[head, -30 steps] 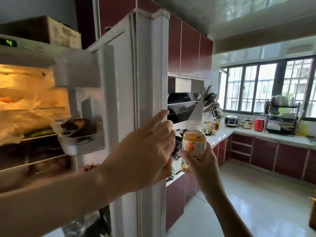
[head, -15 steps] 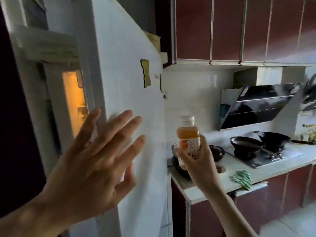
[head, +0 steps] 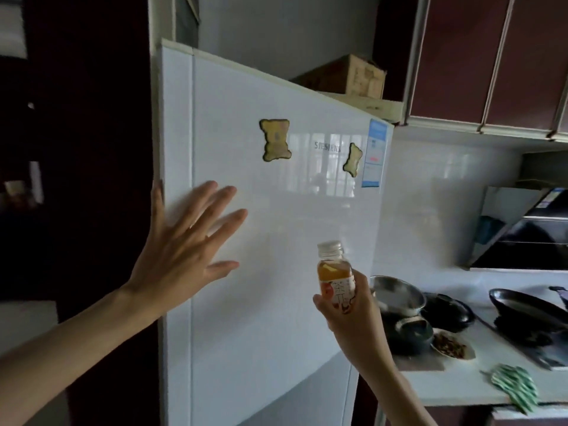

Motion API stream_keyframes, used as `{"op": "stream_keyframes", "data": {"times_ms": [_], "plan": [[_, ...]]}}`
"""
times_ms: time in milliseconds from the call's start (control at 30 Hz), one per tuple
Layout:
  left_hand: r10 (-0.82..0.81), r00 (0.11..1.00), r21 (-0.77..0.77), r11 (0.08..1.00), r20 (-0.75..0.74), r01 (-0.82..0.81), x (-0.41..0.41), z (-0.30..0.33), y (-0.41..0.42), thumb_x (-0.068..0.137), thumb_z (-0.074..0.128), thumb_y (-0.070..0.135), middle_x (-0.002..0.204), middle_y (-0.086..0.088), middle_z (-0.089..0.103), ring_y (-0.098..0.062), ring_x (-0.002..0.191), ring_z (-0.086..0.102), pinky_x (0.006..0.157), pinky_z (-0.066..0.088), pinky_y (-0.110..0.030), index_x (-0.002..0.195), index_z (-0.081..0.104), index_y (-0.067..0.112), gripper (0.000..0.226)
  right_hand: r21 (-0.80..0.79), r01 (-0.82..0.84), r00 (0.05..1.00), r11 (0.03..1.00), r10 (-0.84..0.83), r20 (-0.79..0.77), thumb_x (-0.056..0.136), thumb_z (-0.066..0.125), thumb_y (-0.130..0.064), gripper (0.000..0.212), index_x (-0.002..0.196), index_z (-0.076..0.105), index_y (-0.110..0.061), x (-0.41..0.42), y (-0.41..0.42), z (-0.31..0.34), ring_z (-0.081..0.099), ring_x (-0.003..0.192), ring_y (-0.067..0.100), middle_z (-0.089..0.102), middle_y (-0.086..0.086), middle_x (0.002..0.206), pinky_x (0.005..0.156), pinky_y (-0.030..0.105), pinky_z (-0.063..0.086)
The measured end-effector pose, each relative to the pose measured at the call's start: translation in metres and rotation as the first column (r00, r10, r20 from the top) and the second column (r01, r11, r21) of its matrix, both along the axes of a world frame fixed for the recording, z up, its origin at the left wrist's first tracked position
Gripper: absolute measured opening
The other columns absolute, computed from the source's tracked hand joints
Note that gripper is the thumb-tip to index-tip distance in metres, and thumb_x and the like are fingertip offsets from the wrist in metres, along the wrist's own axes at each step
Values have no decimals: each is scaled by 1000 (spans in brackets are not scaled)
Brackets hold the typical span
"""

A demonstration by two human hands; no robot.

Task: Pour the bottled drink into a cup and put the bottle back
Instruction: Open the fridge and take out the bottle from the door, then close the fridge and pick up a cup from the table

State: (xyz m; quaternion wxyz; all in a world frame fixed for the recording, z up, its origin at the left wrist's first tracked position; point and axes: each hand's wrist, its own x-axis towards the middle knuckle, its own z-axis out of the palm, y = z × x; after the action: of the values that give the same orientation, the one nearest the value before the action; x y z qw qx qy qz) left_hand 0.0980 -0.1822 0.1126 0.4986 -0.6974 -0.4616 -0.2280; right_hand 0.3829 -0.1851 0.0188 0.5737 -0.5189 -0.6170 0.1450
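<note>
My right hand (head: 350, 315) grips a small clear bottle (head: 335, 275) of amber drink with a white cap and a printed label, held upright in front of the fridge. My left hand (head: 181, 250) lies flat with spread fingers on the white fridge door (head: 276, 241), near its left edge. The door looks closed. No cup is in view.
A counter (head: 461, 385) runs to the right of the fridge, carrying a steel bowl (head: 396, 293), dark pots (head: 412, 333), a wok (head: 522, 309), a small dish of food (head: 451, 347) and a green striped cloth (head: 513, 385). Dark red cabinets (head: 491, 56) hang above. A cardboard box (head: 350, 76) sits on the fridge.
The fridge door has swung from open to closed under my left hand. My view has turned to face the door front. The bottle stays in my right hand.
</note>
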Motion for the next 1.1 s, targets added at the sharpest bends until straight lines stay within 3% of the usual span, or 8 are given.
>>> {"op": "stream_keyframes", "data": {"times_ms": [367,600,700,733,833,900,1000,1100], "plan": [[-36,961,-1,999,273,37,-28,-30,146,73,74,63,167,-13,9,-42,153,4,109,5,-80,156,27,25,103,-15,175,979,984,-172,112,78,77,-39,58,127,46,-34,8,37,-1,66,78,7,65,-9,96,69,36,59],[-43,919,-164,980,392,116,-28,-59,240,69,77,59,167,-14,-6,-40,151,-7,109,12,-77,159,10,27,117,-24,283,945,959,-274,179,74,69,-51,61,127,42,-36,20,54,2,64,84,8,61,-12,99,70,40,59],[-116,894,-114,977,433,182,-28,-75,264,69,80,53,167,-13,-8,-36,149,-12,107,-18,-63,159,12,26,115,-13,332,929,943,-324,180,79,73,-41,53,122,43,-37,32,51,2,61,84,4,60,-14,99,70,33,55],[-141,884,-84,976,446,199,-27,-78,267,71,77,56,167,-13,-7,-36,150,-13,105,-20,-62,158,15,25,111,-13,349,923,937,-342,178,80,73,-39,50,119,42,-39,36,49,2,60,82,3,59,-15,97,68,30,52],[-182,882,-86,967,434,242,-23,-78,268,78,49,70,167,-14,-5,-50,150,3,108,7,-79,159,13,24,100,-30,397,908,918,-387,161,82,74,-37,48,114,39,-42,47,48,0,58,81,-1,58,-16,95,64,22,46],[-181,877,-101,963,446,250,-20,-76,265,81,57,66,167,-17,-5,-58,144,13,103,24,-79,159,10,23,101,-52,406,907,912,-395,149,82,74,-37,48,117,41,-39,51,46,-1,59,82,0,58,-16,97,66,24,47],[-160,835,-191,935,527,300,2,-73,250,74,83,37,166,-21,1,-60,142,16,103,23,-80,159,13,19,111,-64,429,899,901,-419,126,81,74,-37,51,124,46,-32,57,42,-9,59,85,1,61,-13,102,66,22,46],[-285,798,-292,822,531,488,67,-76,212,79,77,46,167,-14,12,-41,150,21,114,16,-69,157,19,15,103,-83,449,889,890,-435,146,81,73,-38,53,126,44,-33,64,34,-16,58,85,3,60,-13,102,64,24,45]]}}
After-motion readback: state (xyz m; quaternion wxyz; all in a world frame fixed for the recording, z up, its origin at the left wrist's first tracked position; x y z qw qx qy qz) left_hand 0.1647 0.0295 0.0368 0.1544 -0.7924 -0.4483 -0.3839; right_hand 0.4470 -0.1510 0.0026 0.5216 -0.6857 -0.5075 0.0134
